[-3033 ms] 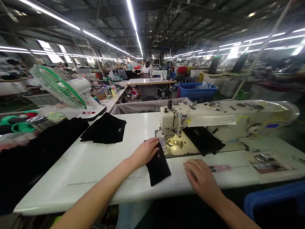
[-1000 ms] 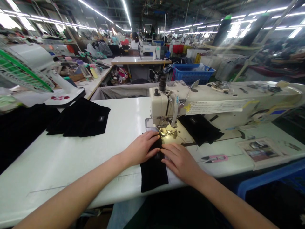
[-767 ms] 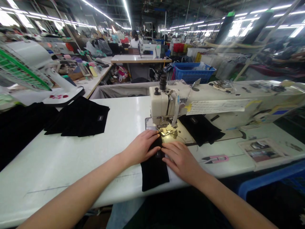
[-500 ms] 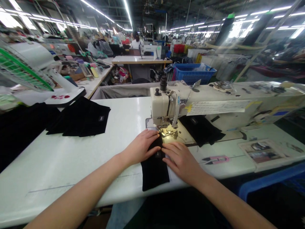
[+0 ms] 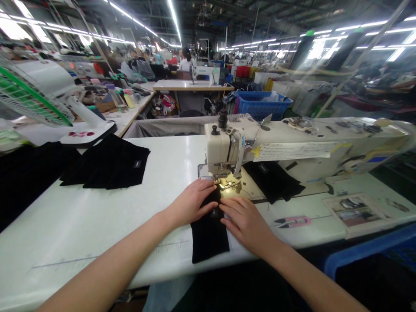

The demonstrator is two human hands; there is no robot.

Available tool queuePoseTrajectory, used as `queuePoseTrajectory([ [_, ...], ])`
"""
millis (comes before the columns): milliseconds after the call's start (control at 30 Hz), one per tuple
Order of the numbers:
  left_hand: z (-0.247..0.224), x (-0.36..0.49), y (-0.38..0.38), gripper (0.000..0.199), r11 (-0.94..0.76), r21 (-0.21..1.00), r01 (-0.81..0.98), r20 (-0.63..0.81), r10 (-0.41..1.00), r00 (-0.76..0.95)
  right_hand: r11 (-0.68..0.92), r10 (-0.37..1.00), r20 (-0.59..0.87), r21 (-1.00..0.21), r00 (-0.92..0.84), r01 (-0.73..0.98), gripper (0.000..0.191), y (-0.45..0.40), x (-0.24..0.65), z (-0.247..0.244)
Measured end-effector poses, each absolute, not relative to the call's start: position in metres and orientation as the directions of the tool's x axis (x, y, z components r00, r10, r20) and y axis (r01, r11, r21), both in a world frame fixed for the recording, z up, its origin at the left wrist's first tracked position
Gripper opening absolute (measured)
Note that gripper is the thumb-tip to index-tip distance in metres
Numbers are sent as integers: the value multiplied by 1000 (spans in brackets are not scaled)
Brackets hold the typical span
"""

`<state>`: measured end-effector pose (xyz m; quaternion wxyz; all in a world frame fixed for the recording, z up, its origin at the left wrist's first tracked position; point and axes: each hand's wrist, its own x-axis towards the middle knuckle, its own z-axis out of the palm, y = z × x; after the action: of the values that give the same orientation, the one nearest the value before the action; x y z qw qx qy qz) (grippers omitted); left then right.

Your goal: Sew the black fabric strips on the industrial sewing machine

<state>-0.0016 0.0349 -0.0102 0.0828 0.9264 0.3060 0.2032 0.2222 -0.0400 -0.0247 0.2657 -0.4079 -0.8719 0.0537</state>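
the white tabletop [image 5: 159,177] lies open between the black fabric stack [image 5: 108,164] and the sewing machine [image 5: 221,149], which blocks passage.

Tube light [image 5: 174,21] blazing at 12 o'clock, window [image 5: 14,28] totally blown out near 10, hazy glare around 2. Warm little glow on the needle plate [image 5: 230,184], just off centre toward 5. Tabletop [image 5: 156,173] kinda shiny. Edges stretch, smeary at 3.

Long white ceiling tube lights [image 5: 175,21], dark metal-beamed roof [image 5: 276,15], bright windows at left [image 5: 14,30], smooth white-topped counter [image 5: 156,173], wooden-edged white table [image 5: 193,85] beyond, crowded factory floor blurring into distance
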Motion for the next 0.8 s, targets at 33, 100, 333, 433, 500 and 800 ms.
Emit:
queuePoseTrajectory([
  [33, -10, -1, 35, 42, -799, 278, 533, 327, 601, 730, 662, 739, 421, -310, -526, 682, 29, -40, 222, -24],
  [100, -10, -1, 34, 42, -796, 281, 536, 328, 604, 726, 662, 738, 425, -308, -524, 683, 29, -40, 222, -24],
  [333, -10, -2, 33, 42, -784, 299, 544, 309, 619, 722, 661, 738, 424, -300, -525, 688, 30, -40, 222, -23],
  [433, -9, -2, 34, 42, -781, 305, 546, 301, 622, 723, 659, 741, 416, -298, -527, 691, 29, -40, 222, -24],
  [500, -8, -2, 35, 42, -782, 305, 543, 300, 621, 725, 658, 742, 413, -296, -528, 692, 30, -40, 222, -24],
  [800, -13, -2, 39, 43, -782, 301, 546, 310, 622, 719, 645, 752, 401, -287, -523, 708, 30, -39, 221, -25],
])
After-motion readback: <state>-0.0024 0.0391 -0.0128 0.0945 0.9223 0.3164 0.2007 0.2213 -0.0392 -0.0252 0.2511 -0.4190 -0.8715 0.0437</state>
